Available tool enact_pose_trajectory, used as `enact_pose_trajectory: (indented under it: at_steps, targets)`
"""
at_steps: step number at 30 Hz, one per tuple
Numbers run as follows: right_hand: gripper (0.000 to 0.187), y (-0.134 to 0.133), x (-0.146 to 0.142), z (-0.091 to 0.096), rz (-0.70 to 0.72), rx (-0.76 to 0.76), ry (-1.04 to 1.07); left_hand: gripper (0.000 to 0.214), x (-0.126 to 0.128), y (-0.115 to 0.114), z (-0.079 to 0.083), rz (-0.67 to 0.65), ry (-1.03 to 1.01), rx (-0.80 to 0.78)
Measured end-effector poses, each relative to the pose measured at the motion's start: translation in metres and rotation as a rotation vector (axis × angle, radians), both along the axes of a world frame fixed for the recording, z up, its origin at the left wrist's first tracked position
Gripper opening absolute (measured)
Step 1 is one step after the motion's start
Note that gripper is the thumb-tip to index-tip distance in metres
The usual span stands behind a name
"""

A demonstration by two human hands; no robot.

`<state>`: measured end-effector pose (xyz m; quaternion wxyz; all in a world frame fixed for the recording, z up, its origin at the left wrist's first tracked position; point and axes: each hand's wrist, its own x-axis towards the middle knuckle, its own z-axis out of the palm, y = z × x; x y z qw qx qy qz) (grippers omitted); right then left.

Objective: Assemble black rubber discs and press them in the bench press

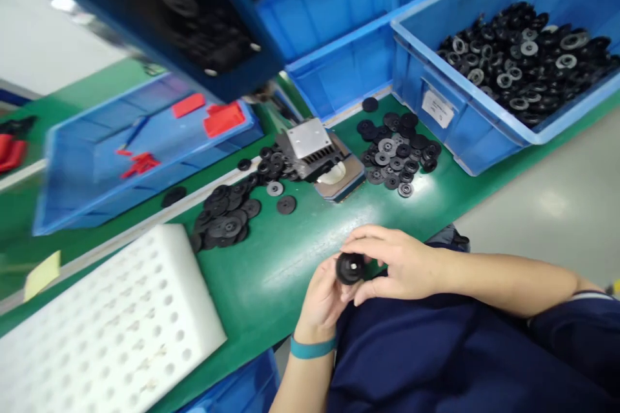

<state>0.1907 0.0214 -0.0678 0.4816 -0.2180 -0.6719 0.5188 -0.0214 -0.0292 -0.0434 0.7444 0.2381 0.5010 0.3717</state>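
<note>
Both hands meet at the near edge of the green table (290,251). My left hand (322,300), with a teal band on its wrist, cups a small round black part (349,268) from below. From the right, my right hand (392,261) closes its fingers on the same part. A pile of black discs and washers (227,213) lies to the left of a small metal fixture (317,155). A second pile of similar parts (400,155) lies to its right.
A white foam block with rows of holes (106,322) sits at the near left. A blue bin full of black parts (518,58) stands at the right, more blue bins (349,26) behind. A blue tray with red pieces (135,142) is at the left.
</note>
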Motion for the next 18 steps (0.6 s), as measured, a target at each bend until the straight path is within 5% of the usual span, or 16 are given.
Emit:
enact_pose_trajectory:
  at_steps: [5,9,13,15,18]
  targets:
    - [0.042,0.010,0.020,-0.003,0.115,0.000,-0.165,0.053,0.026,-0.001,-0.009,-0.018,-0.038,0.001]
    - [0.041,0.068,0.076,-0.020,-0.216,-0.121,-0.228,0.062,0.030,0.018,-0.006,-0.060,0.143,0.169]
    - [0.055,0.168,0.096,-0.016,-0.774,-0.477,0.134,0.062,-0.016,0.022,0.029,0.113,0.858,0.407]
    - [0.070,0.217,0.079,-0.007,-0.860,-0.496,0.291,0.068,-0.059,0.011,0.050,0.248,1.279,0.440]
    - [0.065,0.293,0.052,-0.006,-0.837,-0.443,0.205,0.078,-0.130,-0.007,0.068,0.378,1.828,0.474]
